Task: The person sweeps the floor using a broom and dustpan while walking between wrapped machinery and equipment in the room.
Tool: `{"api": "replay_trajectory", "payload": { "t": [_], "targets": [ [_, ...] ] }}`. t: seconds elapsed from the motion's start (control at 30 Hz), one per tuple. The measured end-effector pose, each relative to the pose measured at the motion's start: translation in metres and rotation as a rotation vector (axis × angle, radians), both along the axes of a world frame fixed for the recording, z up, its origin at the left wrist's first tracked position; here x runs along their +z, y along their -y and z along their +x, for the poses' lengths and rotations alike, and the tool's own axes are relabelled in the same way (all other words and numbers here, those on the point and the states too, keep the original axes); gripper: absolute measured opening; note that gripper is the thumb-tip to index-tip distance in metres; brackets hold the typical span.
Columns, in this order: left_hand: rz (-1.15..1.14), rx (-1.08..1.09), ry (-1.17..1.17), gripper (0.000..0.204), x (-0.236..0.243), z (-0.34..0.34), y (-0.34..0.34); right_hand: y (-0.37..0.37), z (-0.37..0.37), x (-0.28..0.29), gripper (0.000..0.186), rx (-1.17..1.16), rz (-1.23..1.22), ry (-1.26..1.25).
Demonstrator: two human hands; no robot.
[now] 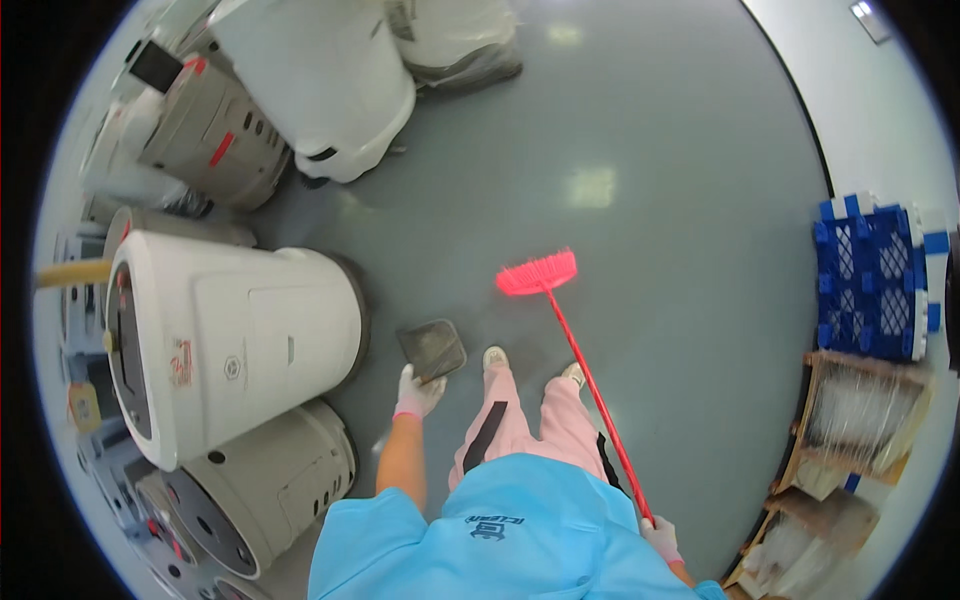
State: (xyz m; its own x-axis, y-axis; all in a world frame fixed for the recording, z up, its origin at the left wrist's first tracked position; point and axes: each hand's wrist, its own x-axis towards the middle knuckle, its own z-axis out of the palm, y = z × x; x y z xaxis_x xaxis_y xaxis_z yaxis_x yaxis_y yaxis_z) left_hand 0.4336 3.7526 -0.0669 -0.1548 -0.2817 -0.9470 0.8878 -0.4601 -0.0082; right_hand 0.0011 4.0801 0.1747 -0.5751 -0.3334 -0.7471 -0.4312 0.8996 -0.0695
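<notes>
In a white glove, my left hand [419, 393] is closed on the near edge of a grey dustpan [432, 347], held out to the left of my feet. My right hand [660, 539], also gloved in white, grips the upper end of a red broom [596, 393] low at the right. The broom's handle slants forward and left to a wide bright pink bristle head [538, 273], on or just above the grey floor beyond my shoes. A gap of floor separates the broom head from the dustpan. The left fingers are partly hidden behind the pan.
Several bulky machines line the left, among them a white rounded one [260, 325] close to the dustpan and a beige one [275, 480]. A plastic-wrapped unit [320, 80] stands ahead left. Blue plastic pallets [868, 280] and wrapped wooden crates [860, 410] stand along the right wall.
</notes>
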Motion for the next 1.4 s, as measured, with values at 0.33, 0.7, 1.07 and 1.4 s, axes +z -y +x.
{"api": "replay_trajectory", "payload": {
  "t": [0.33,0.7,1.07,1.4],
  "targets": [
    [0.034,0.294,-0.105,0.013,-0.026,-0.022,-0.009,0.266,0.015,-0.092,0.038,0.787,-0.154,0.057],
    [0.100,0.213,0.068,0.018,0.020,-0.051,-0.094,0.236,-0.064,-0.119,0.040,0.647,-0.068,0.064],
    [0.118,0.151,0.232,0.007,0.038,-0.090,-0.186,-0.105,-0.234,-0.080,0.033,0.117,-0.013,-0.029],
    [0.206,0.161,0.292,0.008,0.069,-0.107,-0.229,-0.140,-0.200,-0.040,0.030,-0.317,-0.184,0.200]
  ]
}}
